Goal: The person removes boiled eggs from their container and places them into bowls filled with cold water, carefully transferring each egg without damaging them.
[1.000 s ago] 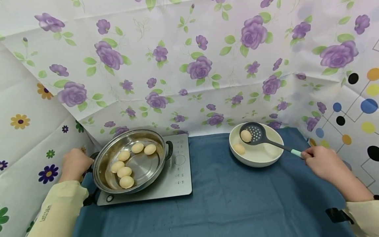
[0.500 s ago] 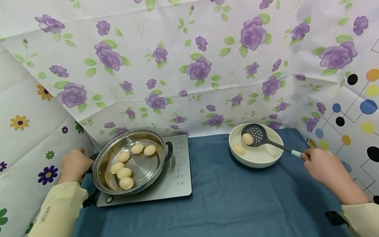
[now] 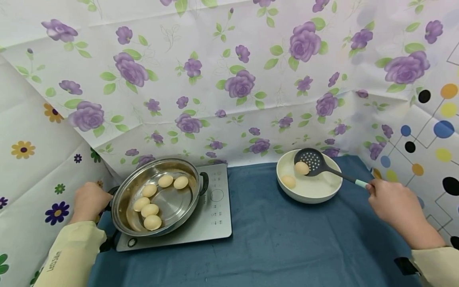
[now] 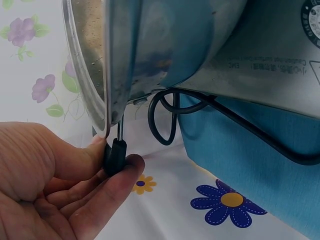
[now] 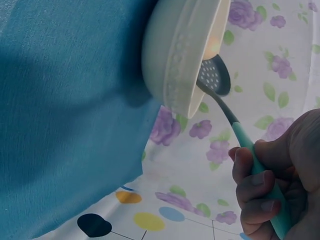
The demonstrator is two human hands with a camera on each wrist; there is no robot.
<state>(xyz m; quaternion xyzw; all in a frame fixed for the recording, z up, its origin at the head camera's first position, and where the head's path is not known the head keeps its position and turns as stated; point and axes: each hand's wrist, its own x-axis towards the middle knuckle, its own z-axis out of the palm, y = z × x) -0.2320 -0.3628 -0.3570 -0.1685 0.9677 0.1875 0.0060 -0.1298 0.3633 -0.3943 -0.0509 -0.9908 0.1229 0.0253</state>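
Observation:
My left hand [image 3: 91, 201] grips the black side handle [image 4: 116, 156] of a wide steel pot [image 3: 186, 217], thumb on one side and fingers on the other. Several pale brown eggs [image 3: 152, 222] lie in the pot. On the right, my right hand [image 3: 392, 203] holds a skimmer [image 3: 315, 162] by its mint green handle [image 5: 245, 137]. The skimmer's dark perforated head is tilted over the cream bowl [image 3: 322, 191], with one egg [image 3: 302, 168] at its lower left edge. Another egg [image 3: 288, 181] lies in the bowl at the left.
Under the pot is a silver induction cooker [image 3: 220, 223] with a touch panel; a black cord [image 4: 260, 135] loops beside it. A blue cloth [image 3: 258, 239] covers the table. Flower-patterned sheets [image 3: 215, 59] hang behind and at the sides.
The skimmer head has shifted slightly right within the bowl, and the egg at its edge has moved right with it. The left hand and the pot stay in place.

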